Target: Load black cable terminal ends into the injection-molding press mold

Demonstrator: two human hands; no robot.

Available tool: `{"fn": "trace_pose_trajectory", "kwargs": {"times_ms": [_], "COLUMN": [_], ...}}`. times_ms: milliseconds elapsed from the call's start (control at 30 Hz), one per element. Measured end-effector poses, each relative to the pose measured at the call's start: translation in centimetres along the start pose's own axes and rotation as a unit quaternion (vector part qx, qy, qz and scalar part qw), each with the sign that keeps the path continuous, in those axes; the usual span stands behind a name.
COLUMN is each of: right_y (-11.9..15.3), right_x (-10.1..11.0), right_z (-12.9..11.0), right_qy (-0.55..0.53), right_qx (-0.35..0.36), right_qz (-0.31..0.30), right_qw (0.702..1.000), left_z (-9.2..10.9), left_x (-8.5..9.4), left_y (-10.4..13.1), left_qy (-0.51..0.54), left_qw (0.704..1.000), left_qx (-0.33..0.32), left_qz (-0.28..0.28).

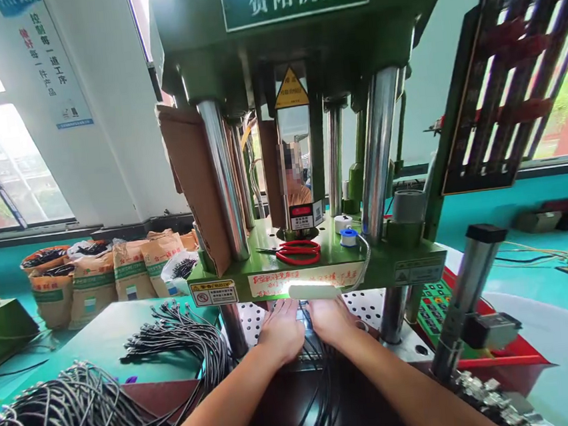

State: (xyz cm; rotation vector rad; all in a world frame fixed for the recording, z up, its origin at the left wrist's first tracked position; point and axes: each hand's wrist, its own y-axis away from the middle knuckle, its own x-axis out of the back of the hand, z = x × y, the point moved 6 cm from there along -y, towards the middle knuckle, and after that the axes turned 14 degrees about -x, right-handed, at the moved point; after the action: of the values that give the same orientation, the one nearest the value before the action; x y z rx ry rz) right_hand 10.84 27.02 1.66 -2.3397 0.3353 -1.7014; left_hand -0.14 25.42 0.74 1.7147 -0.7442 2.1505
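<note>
Both hands reach under the green press plate, close together at the metal mold. My left hand lies at the mold's left side, its fingertips partly hidden below the lamp. On the other side, my right hand rests with fingers pointing forward; its fingertips are also partly hidden. Black cables hang from the mold between my wrists toward the front. Whether either hand grips a cable or the mold cannot be made out. Red-handled scissors lie on the plate above my hands.
Piles of black cables lie at the left. Steel columns flank the press. A red bin, a metal cylinder and metal parts stand at the right. Sacks line the back left.
</note>
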Motion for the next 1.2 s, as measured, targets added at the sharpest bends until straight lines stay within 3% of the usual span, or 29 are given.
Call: {"fn": "trace_pose_trajectory", "kwargs": {"times_ms": [233,667,767,900,1000,1067,1167,1200], "right_y": [2.1,0.4,0.2,-0.2,-1.0,-1.3,0.6,2.3], "right_x": [-0.8,-1.9,-1.3,0.4,1.9,2.6,3.5,3.8], "right_z": [1.4,1.3,0.9,-0.2,-1.2,-1.8,-1.6,-1.1], "right_qy": [0.025,0.030,0.032,0.019,-0.003,-0.017,-0.036,-0.043], "right_qx": [0.018,0.021,0.031,0.049,0.054,0.053,0.055,0.055], "right_qz": [0.010,-0.035,-0.038,-0.024,-0.009,-0.011,-0.032,-0.041], "right_qw": [0.999,0.999,0.998,0.998,0.999,0.998,0.997,0.997], "left_z": [0.2,0.5,0.5,1.3,3.1,4.8,7.1,7.6], "left_x": [-0.8,-1.2,-0.6,1.9,4.1,5.1,5.2,4.5], "left_y": [0.0,-1.7,-1.9,-1.6,0.3,3.0,9.8,12.8], "left_qy": [-0.016,-0.034,-0.030,-0.020,-0.011,0.000,0.078,0.199], "left_qw": [0.999,0.997,0.998,0.999,0.999,1.000,0.996,0.977], "left_qx": [0.042,0.065,0.061,0.050,0.036,0.011,-0.028,-0.017], "left_qz": [-0.001,0.005,0.005,0.007,0.020,0.018,-0.030,-0.073]}}
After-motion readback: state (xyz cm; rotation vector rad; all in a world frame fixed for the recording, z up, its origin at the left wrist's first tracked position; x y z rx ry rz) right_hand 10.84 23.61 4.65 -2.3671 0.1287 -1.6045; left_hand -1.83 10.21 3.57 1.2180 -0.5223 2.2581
